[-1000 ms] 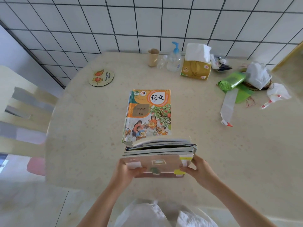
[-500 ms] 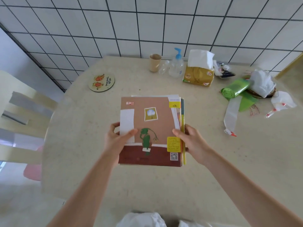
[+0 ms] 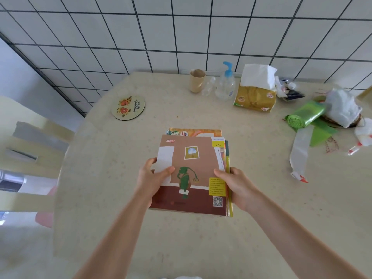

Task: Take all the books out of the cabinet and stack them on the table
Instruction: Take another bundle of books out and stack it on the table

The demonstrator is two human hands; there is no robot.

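Books [image 3: 191, 174] are sitting mid-table [image 3: 120, 198], the bundle over an orange book [image 3: 196, 132]. Left hand [image 3: 150, 179] and right hand [image 3: 237, 187] are gripping the bundle's side edges, thumbs on top. Release not yet made. Cabinet is out of view; remaining books cannot be judged.

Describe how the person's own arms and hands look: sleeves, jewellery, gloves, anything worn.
Both forearms are bare up to the bottom edge of the picture; no sleeves show. The left hand and the right hand wear no gloves, and no rings, watch or bracelet can be seen on the fingers and wrists that show. A sliver of white cloth shows at the bottom edge between the arms.
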